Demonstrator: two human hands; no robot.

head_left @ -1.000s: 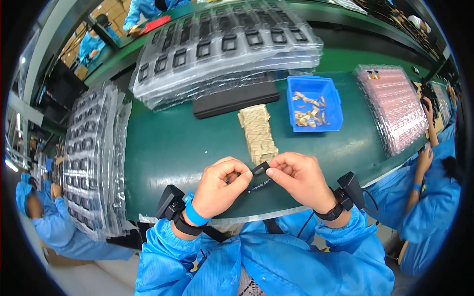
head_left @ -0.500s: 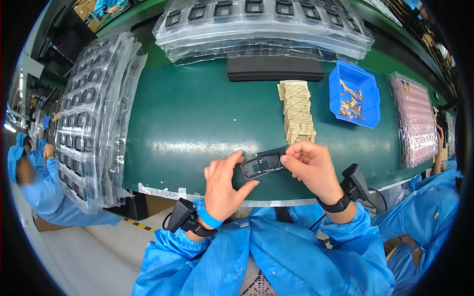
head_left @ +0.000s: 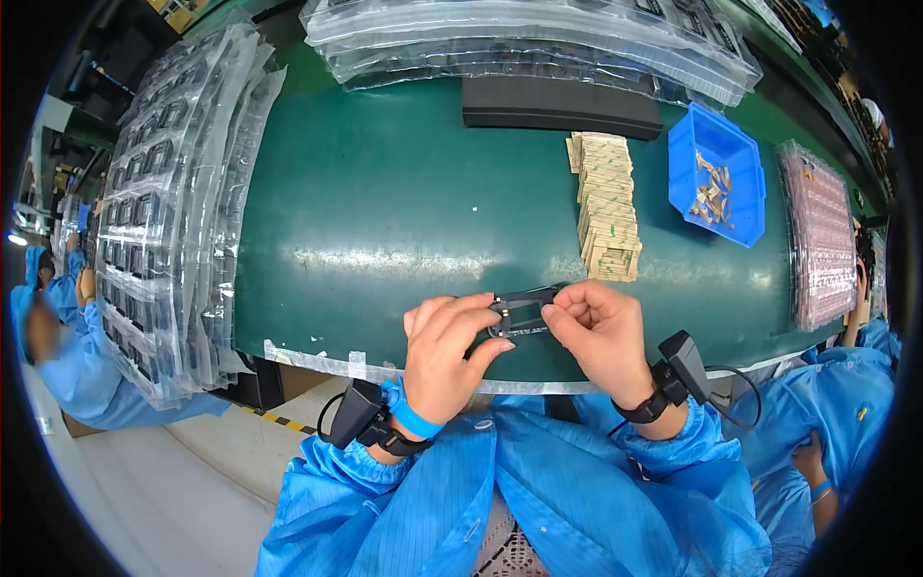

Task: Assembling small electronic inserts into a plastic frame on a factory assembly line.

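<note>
Between my hands, just above the near edge of the green mat, is a small black rectangular plastic frame (head_left: 524,317) with a window in its middle. My left hand (head_left: 442,348) has its thumb and fingers closed on the frame's left end. At the right end, the thumb and forefinger of my right hand (head_left: 608,337) are pinched together. The fingertips hide both ends of the frame, so I cannot tell whether a thin film is also pinched there. A fanned row of cream paper-backed pieces (head_left: 608,207) lies just beyond my right hand.
A blue bin (head_left: 683,173) with small tan scraps stands at the back right. Past it lie pinkish trays (head_left: 822,240). Stacked clear trays of black frames (head_left: 154,212) rise on the left, more clear trays (head_left: 519,48) at the back behind a black bar (head_left: 562,108). Co-workers sit either side.
My left hand has moved right and closed on the frame's left end, where its fingers were spread beside it. My right hand keeps its pinch. The view has shifted slightly.
</note>
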